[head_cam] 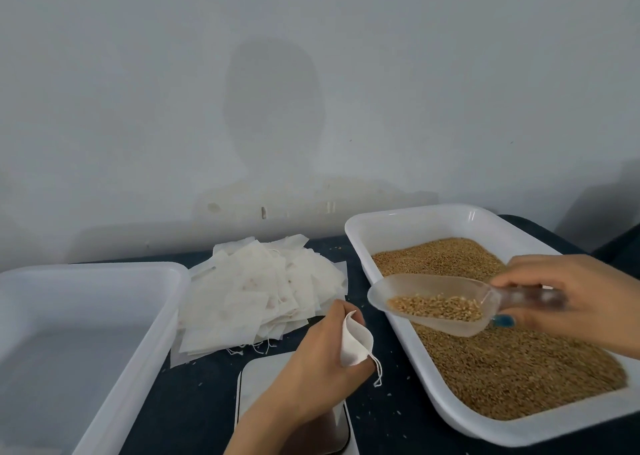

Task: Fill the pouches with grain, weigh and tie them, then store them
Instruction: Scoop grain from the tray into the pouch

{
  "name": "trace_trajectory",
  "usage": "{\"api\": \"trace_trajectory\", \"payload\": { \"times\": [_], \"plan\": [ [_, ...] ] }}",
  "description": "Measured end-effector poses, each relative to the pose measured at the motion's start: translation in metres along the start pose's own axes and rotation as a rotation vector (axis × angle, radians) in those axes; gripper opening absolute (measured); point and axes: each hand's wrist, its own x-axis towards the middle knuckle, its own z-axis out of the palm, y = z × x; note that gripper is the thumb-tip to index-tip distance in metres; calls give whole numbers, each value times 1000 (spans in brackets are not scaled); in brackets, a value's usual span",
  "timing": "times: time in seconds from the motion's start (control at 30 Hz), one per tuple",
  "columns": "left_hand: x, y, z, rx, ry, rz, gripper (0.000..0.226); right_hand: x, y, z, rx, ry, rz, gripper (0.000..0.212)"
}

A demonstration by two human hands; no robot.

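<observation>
Your left hand [322,350] is over the scale [256,382]. Its fingers [341,312] are curled round a small white pouch [356,345] and hold it by the upper edge. The pouch mouth faces right, toward the scoop. A drawstring [378,371] hangs loose from the pouch's lower corner.

Your right hand [568,298] grasps the handle of a clear plastic scoop [426,302], with its fingers [519,278] wrapped over the top and the thumb beneath. One nail is painted blue. The scoop is roughly level and its bowl points left. A shallow layer of grain [436,307] lies in the bowl. The tip of the bowl is just beside the pouch, above and to its right, and is not touching it. The scoop hangs over the left wall of the grain tray [363,243].

The grain tray is white and rectangular. It stands on the right of the dark desk [197,402] and holds the bulk grain [502,368].

A loose heap of flat white pouches [256,298] lies at mid-desk, behind the scale, with strings trailing from its near edge. A second white tray [104,267] stands at the left. A few stray kernels are scattered on the desk near the scale. Behind the desk is a pale wall [450,73] with a head-and-shoulders shadow on it.
</observation>
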Motion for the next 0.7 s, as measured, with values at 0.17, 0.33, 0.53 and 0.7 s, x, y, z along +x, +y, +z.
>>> {"api": "trace_trajectory", "payload": {
  "times": [0.17, 0.33, 0.53, 0.7],
  "plan": [
    [2, 4, 1, 10, -26, 8, 33, 13, -13, -3, -84, -63, -60, 47],
    [1, 5, -2, -11, -18, 6, 37, 24, -11, -9, -232, -69, -122, 62],
    [3, 3, -1, 93, -48, 33, 41, 33, -17, -18, -411, -88, -209, 53],
    [6, 2, 5, 171, -56, 51, 43, 47, -36, -24, -683, -166, -233, 50]
  ]
}}
